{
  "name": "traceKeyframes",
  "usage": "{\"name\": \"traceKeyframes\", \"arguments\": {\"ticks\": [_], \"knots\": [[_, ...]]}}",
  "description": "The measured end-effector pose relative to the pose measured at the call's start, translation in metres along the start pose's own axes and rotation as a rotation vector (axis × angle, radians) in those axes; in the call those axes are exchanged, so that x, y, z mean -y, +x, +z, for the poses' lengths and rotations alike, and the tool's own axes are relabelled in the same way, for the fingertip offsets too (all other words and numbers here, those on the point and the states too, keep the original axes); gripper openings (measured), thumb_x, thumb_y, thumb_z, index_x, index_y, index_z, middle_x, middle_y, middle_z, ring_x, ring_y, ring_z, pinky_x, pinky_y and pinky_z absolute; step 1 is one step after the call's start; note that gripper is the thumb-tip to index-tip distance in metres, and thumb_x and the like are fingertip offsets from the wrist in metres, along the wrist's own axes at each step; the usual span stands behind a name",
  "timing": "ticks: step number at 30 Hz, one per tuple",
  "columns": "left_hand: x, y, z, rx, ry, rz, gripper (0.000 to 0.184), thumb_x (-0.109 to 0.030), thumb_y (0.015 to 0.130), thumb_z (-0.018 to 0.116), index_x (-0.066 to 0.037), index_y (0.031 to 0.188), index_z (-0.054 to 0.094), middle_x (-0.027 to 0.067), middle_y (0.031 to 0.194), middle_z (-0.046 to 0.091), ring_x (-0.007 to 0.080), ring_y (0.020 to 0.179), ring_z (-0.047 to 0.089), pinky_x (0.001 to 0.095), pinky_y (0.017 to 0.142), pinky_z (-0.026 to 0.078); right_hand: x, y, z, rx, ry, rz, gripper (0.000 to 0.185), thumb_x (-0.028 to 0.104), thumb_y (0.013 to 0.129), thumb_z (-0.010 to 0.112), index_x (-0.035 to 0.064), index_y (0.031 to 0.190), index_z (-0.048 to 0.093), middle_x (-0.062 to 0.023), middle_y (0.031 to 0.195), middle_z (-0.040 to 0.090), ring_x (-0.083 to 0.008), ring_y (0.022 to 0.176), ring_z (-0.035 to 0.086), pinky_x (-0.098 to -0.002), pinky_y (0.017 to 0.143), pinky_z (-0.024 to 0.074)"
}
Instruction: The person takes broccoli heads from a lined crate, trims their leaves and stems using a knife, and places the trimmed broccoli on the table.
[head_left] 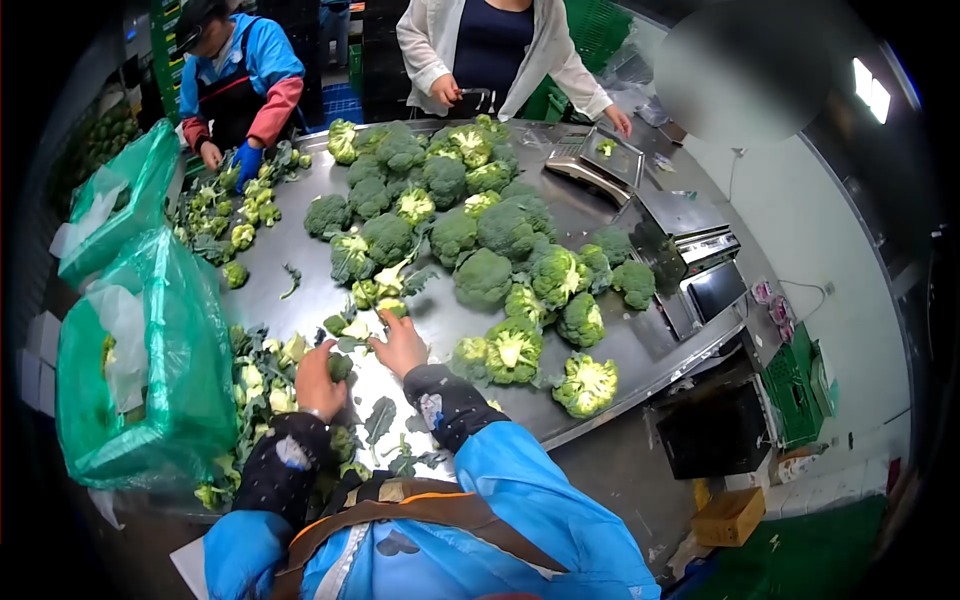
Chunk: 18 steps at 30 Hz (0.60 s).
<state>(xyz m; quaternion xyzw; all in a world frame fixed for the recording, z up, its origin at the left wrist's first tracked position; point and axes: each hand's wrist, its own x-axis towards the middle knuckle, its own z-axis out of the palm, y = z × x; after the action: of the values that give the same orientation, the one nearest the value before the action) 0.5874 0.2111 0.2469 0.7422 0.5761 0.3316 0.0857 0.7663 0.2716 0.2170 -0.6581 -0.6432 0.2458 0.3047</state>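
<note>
My left hand [320,382] is curled at the near side of the metal table, its fingers closed around a small dark green broccoli floret [340,367]. To its right, my right hand [401,347] is closed, with its thumb and fingers drawn together; what it grips is too small to make out. Just ahead of both hands lies a pale cut broccoli stem [357,328] with bits of floret. Loose broccoli leaves [380,420] are scattered between my forearms. A big pile of broccoli heads [483,278] spreads beyond my right hand.
Green plastic-lined crates [190,330] stand at the left, beside trimmed stems and leaves [255,385]. A scale [590,172] and a metal machine [690,240] sit on the right. Across the table, one person [245,80] handles broccoli; another person [500,50] holds a tool.
</note>
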Motion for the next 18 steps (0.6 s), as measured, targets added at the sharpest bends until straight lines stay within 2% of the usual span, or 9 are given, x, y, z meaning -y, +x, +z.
{"name": "traceKeyframes", "arguments": {"ticks": [3,4,7,8,11,13,14,17,18], "knots": [[-0.015,-0.007,-0.010,-0.003,-0.393,-0.339,0.068,-0.001,0.060,0.067,-0.008,0.124,0.045,0.0106,0.105,0.057,0.0279,0.094,0.057,0.0365,0.082,0.047,0.002,0.018,-0.014,-0.020,-0.181,0.047,0.059,0.026,0.074,0.070,0.0245,0.128,0.047,-0.0196,0.107,0.050,-0.0386,0.084,0.060,-0.0460,0.073,0.0491],[-0.013,-0.010,-0.009,0.010,-0.527,-0.332,0.061,-0.001,0.064,0.062,-0.011,0.123,0.047,0.0077,0.104,0.057,0.0251,0.092,0.058,0.0378,0.079,0.049,-0.010,0.025,-0.006,0.020,-0.218,0.041,0.062,0.026,0.075,0.070,0.0265,0.131,0.043,-0.0218,0.108,0.049,-0.0393,0.082,0.061,-0.0459,0.073,0.0493],[-0.002,-0.020,-0.008,0.239,-1.358,-0.855,0.052,0.000,0.071,0.054,-0.010,0.122,0.047,0.0087,0.095,0.054,0.0222,0.087,0.056,0.0448,0.076,0.054,-0.021,0.027,-0.002,0.090,-0.030,0.015,0.051,0.019,0.073,0.069,0.0205,0.120,0.048,-0.0207,0.101,0.053,-0.0406,0.089,0.059,-0.0464,0.076,0.0476],[-0.019,-0.019,-0.020,0.239,-1.500,-0.936,0.044,0.002,0.072,0.050,-0.010,0.114,0.048,0.0073,0.089,0.053,0.0220,0.085,0.056,0.0504,0.076,0.054,-0.025,0.028,0.003,0.080,-0.027,0.001,0.050,0.017,0.073,0.069,0.0192,0.118,0.047,-0.0209,0.101,0.053,-0.0410,0.089,0.059,-0.0469,0.076,0.0475],[-0.033,-0.028,-0.029,0.211,-1.527,-0.944,0.037,0.002,0.072,0.050,-0.009,0.108,0.048,0.0065,0.085,0.052,0.0217,0.081,0.056,0.0488,0.077,0.054,-0.036,0.022,0.014,-0.012,0.063,-0.049,0.047,0.012,0.071,0.069,0.0153,0.112,0.045,-0.0209,0.098,0.053,-0.0422,0.087,0.058,-0.0481,0.075,0.0471],[-0.024,-0.038,-0.028,0.206,-1.486,-0.906,0.038,0.002,0.072,0.053,-0.010,0.107,0.047,0.0053,0.087,0.050,0.0192,0.079,0.055,0.0388,0.075,0.053,-0.035,0.010,0.010,-0.166,0.239,-0.108,0.045,0.010,0.069,0.068,0.0128,0.108,0.044,-0.0203,0.094,0.053,-0.0429,0.084,0.057,-0.0487,0.075,0.0462],[-0.016,-0.043,-0.022,0.187,-1.439,-0.870,0.039,0.003,0.071,0.054,-0.010,0.108,0.047,0.0049,0.088,0.050,0.0185,0.078,0.055,0.0365,0.074,0.053,-0.042,0.006,0.015,-0.208,0.341,-0.192,0.048,0.009,0.071,0.068,0.0131,0.112,0.045,-0.0160,0.096,0.055,-0.0341,0.075,0.061,-0.0420,0.061,0.0486],[-0.030,-0.046,-0.025,0.146,-1.282,-0.749,0.047,0.003,0.071,0.064,-0.008,0.114,0.049,0.0051,0.095,0.053,0.0162,0.081,0.057,0.0299,0.070,0.050,-0.007,-0.041,-0.040,0.290,0.945,0.255,0.048,0.014,0.076,0.066,0.0138,0.119,0.043,-0.0097,0.092,0.060,-0.0192,0.073,0.062,-0.0273,0.048,0.0463],[-0.044,-0.042,-0.026,0.155,-1.219,-0.691,0.048,0.002,0.071,0.067,-0.007,0.115,0.050,0.0056,0.098,0.054,0.0163,0.083,0.057,0.0297,0.070,0.050,-0.008,-0.053,-0.042,0.345,1.119,0.331,0.050,0.018,0.082,0.063,0.0113,0.126,0.040,-0.0047,0.094,0.060,-0.0109,0.067,0.060,-0.0192,0.038,0.0397]]}}
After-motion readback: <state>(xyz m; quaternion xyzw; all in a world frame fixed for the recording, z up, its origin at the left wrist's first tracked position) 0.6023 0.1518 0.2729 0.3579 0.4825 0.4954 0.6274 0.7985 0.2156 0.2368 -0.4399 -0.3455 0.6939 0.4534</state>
